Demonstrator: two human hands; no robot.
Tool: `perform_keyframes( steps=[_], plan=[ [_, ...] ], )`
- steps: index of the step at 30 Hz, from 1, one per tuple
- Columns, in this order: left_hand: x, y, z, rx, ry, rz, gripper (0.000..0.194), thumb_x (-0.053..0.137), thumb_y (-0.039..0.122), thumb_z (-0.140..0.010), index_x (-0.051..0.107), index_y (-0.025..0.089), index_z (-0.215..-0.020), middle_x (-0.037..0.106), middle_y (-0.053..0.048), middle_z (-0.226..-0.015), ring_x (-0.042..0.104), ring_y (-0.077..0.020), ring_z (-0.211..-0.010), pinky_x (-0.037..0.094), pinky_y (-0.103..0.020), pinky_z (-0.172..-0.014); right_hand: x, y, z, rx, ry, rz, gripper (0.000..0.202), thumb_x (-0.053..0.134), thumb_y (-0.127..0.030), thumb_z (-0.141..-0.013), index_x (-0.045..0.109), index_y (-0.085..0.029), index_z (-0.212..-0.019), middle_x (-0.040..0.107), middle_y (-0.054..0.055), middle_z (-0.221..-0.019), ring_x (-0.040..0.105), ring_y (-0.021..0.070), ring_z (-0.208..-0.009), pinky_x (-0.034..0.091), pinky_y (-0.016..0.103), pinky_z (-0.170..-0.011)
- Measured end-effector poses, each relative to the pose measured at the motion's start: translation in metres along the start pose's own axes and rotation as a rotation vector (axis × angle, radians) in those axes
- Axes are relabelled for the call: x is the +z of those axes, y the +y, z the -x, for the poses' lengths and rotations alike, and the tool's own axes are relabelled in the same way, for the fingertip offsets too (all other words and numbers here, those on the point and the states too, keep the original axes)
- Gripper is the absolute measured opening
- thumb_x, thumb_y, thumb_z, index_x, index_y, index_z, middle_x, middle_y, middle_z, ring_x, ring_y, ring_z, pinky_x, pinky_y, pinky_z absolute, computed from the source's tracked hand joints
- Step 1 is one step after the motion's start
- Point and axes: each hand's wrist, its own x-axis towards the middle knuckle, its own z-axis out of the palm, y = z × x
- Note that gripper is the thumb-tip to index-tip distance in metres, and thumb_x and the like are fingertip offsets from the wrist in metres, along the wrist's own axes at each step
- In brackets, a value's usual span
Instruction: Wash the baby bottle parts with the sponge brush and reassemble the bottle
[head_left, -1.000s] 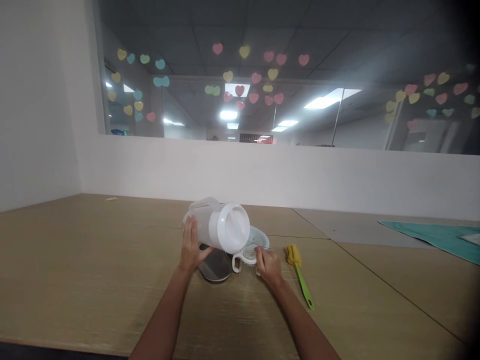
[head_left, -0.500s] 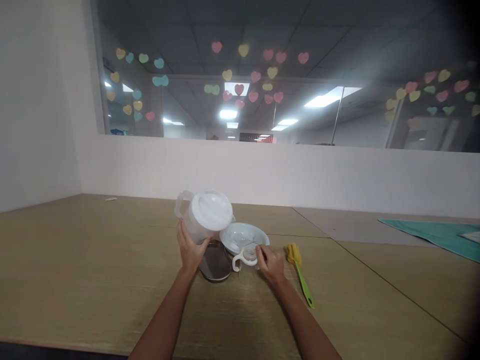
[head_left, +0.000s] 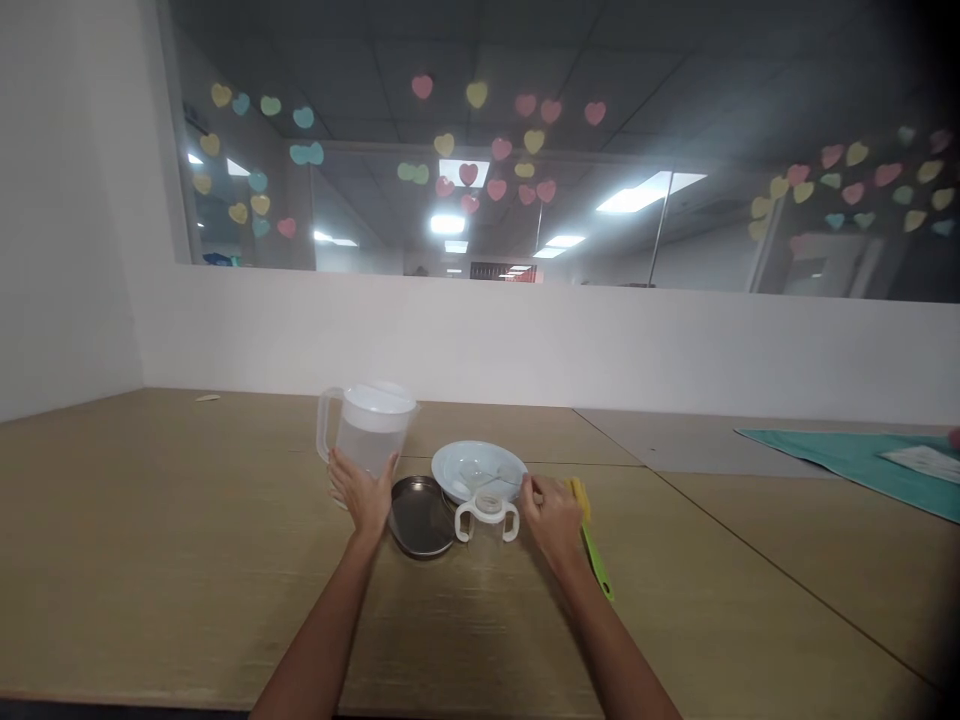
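My left hand (head_left: 361,492) is wrapped round the lower side of a translucent lidded pitcher (head_left: 373,440), which stands upright with its handle to the left. The closed fingers of my right hand (head_left: 553,512) are at the right rim of a pale blue bowl (head_left: 444,468); what they hold, if anything, I cannot make out. Inside the bowl lie small clear pieces (head_left: 487,474), too blurred to name. A clear baby bottle (head_left: 487,540) with two white handles stands in front of the bowl, just left of my right hand. Its top looks uncapped.
A dark metal tray (head_left: 422,520) lies between pitcher and bottle. Right of my right hand is a yellow sponge brush (head_left: 598,565) with a green handle. A teal cloth (head_left: 817,455) lies at the far right. A white wall (head_left: 360,335) with a window bounds the table.
The pitcher has gone from tilted to upright and moved left and down with my left hand. My right hand has come away from the bottle's handle to the bowl's rim.
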Motion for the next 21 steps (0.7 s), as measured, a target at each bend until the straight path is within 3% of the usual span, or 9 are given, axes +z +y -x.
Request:
perform_keyframes(
  steps=[6, 9, 12, 14, 17, 19, 21],
  plan=[
    [0.006, -0.006, -0.003, -0.088, -0.004, 0.012, 0.101, 0.054, 0.065, -0.071, 0.007, 0.006, -0.138, 0.025, -0.029, -0.136, 0.027, -0.0388, -0.126, 0.030, -0.057, -0.098, -0.041, 0.039, 0.007, 0.272, -0.438, 0.395, 0.028, 0.044, -0.030, -0.083, 0.065, -0.012, -0.082, 0.065, 0.014, -0.089, 0.057, 0.0257, -0.087, 0.035, 0.032, -0.072],
    [0.009, -0.008, -0.005, -0.150, 0.004, 0.037, 0.100, 0.055, 0.065, -0.070, 0.010, 0.006, -0.138, 0.027, -0.029, -0.135, 0.030, -0.0387, -0.125, 0.030, -0.056, -0.098, -0.048, 0.055, 0.016, 0.360, -0.723, 0.371, 0.026, 0.046, -0.029, -0.081, 0.061, -0.012, -0.094, 0.064, 0.014, -0.098, 0.058, 0.0255, -0.090, 0.035, 0.030, -0.067],
    [0.003, -0.003, -0.005, -0.189, -0.002, 0.057, 0.099, 0.057, 0.062, -0.070, 0.011, 0.007, -0.138, 0.027, -0.028, -0.136, 0.027, -0.0400, -0.127, 0.028, -0.059, -0.098, -0.041, 0.064, 0.014, 0.358, -0.843, 0.263, 0.026, 0.048, -0.014, -0.074, 0.058, -0.012, -0.098, 0.064, 0.012, -0.099, 0.059, 0.0220, -0.089, 0.034, 0.026, -0.063],
    [-0.007, 0.007, -0.004, -0.112, 0.073, 0.093, 0.099, 0.058, 0.057, -0.071, 0.007, 0.007, -0.139, 0.021, -0.028, -0.139, 0.019, -0.0393, -0.131, 0.023, -0.060, -0.101, -0.030, 0.068, 0.005, 0.374, -0.821, 0.191, 0.032, 0.047, -0.008, -0.070, 0.058, -0.012, -0.100, 0.065, 0.011, -0.094, 0.060, 0.0201, -0.086, 0.034, 0.025, -0.062],
    [-0.019, 0.032, -0.001, 0.241, 0.178, 0.298, 0.082, 0.055, 0.043, -0.079, 0.011, 0.009, -0.140, 0.023, -0.022, -0.141, 0.020, -0.0310, -0.133, 0.022, -0.049, -0.107, -0.007, 0.069, -0.012, 0.438, -0.692, 0.137, 0.038, 0.043, -0.013, -0.074, 0.054, -0.009, -0.110, 0.065, 0.014, -0.092, 0.060, 0.0205, -0.081, 0.034, 0.025, -0.060],
    [-0.018, 0.056, 0.000, 0.476, 0.010, 0.473, 0.054, 0.043, 0.032, -0.087, 0.028, 0.012, -0.135, 0.042, -0.017, -0.130, 0.037, -0.0243, -0.125, 0.030, -0.041, -0.105, 0.012, 0.065, -0.017, 0.527, -0.479, 0.053, 0.040, 0.042, -0.019, -0.076, 0.053, -0.009, -0.113, 0.066, 0.014, -0.089, 0.061, 0.0214, -0.076, 0.033, 0.026, -0.056],
    [-0.005, 0.081, 0.004, 0.564, -0.358, 0.511, 0.038, 0.028, 0.025, -0.091, 0.044, 0.014, -0.125, 0.057, -0.011, -0.114, 0.050, -0.0184, -0.112, 0.037, -0.034, -0.099, 0.030, 0.059, -0.016, 0.607, -0.259, -0.071, 0.039, 0.043, -0.024, -0.075, 0.055, -0.012, -0.110, 0.067, 0.012, -0.083, 0.060, 0.0206, -0.069, 0.032, 0.025, -0.053]
  ],
)
